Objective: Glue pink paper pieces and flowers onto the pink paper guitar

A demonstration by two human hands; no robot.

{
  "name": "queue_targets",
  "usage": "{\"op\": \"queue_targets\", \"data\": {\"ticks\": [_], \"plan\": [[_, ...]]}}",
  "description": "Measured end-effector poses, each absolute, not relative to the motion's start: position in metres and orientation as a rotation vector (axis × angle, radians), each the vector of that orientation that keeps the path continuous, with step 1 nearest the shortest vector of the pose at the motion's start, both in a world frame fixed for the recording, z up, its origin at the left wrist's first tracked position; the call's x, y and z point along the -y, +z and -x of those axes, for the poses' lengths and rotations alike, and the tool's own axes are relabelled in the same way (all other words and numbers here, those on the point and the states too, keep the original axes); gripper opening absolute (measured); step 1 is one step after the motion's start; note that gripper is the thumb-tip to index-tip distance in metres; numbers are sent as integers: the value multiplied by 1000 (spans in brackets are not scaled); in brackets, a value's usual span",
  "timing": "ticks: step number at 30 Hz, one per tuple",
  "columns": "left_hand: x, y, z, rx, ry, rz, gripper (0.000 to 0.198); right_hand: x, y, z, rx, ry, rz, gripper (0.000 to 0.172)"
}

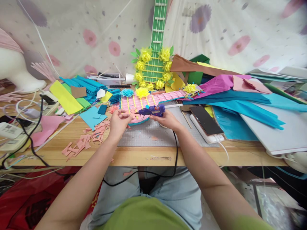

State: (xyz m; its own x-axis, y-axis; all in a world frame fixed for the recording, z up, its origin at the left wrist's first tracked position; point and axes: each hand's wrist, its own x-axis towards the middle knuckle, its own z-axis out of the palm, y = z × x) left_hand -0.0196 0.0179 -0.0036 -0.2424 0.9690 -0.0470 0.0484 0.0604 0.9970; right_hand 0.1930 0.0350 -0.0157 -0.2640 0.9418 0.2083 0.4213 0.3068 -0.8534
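Observation:
My right hand (168,120) is wrapped round a purple hot glue gun (152,111), its nozzle pointing left and a white glue stick (177,105) showing at its back. Just left of the nozzle, my left hand (120,122) has its fingers pinched together; a sliver of reddish pink shows below them, too small to name. Behind both hands lies a pink paper guitar (155,98) with yellow strips and a blue edge. A yellow paper flower (142,92), a blue one (127,92) and a coral one (113,109) are on or beside it.
A green paper guitar (157,41) ringed with yellow flowers stands at the back. Pink paper scraps (82,143) lie left of the grey cutting mat (144,139). A phone (206,119) rests on a white power strip (206,135) at right. The gun's black cord (177,150) hangs over the table edge.

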Motion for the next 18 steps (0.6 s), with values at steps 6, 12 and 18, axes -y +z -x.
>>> {"op": "queue_targets", "data": {"ticks": [6, 12, 18], "plan": [[-20, 2, 23, -1295, 1243, -1149, 45, -34, -5, -208, 1692, 893, 1248, 40], [-31, 18, 37, -1241, 1180, -1250, 43, -25, 1, -262, 1543, 808, 1431, 45], [-37, 34, 57, -1197, 1053, -1381, 43, -25, -33, -292, 1443, 677, 1839, 49]]}}
